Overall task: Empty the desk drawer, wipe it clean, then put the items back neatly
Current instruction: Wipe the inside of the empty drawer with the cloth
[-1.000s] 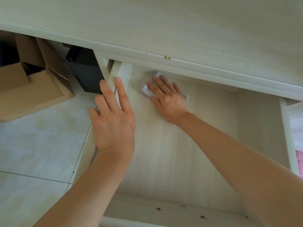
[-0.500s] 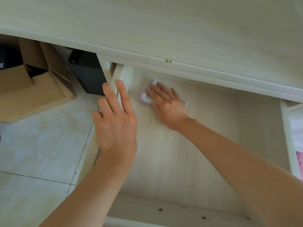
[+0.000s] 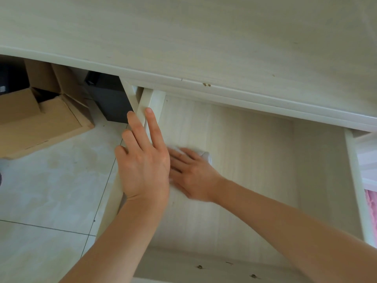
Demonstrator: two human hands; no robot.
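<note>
The pale wooden desk drawer (image 3: 265,180) stands pulled out below the desk top (image 3: 204,37), and nothing lies inside but a white cloth (image 3: 206,155). My right hand (image 3: 193,174) presses flat on that cloth on the drawer floor, near the left wall, fingers straight and pointing left. Most of the cloth is hidden under the hand. My left hand (image 3: 142,158) rests with straight fingers on the drawer's left side rail (image 3: 151,101), partly covering my right fingertips.
A brown cardboard box (image 3: 38,121) and a black bin-like box (image 3: 110,99) stand on the tiled floor (image 3: 51,190) to the left under the desk. Something pink (image 3: 371,209) shows beyond the drawer's right wall. Screw heads dot the drawer's front panel (image 3: 224,268).
My right hand has slid the cloth from the drawer's back left corner toward me along the left wall. My left hand has stayed on the side rail.
</note>
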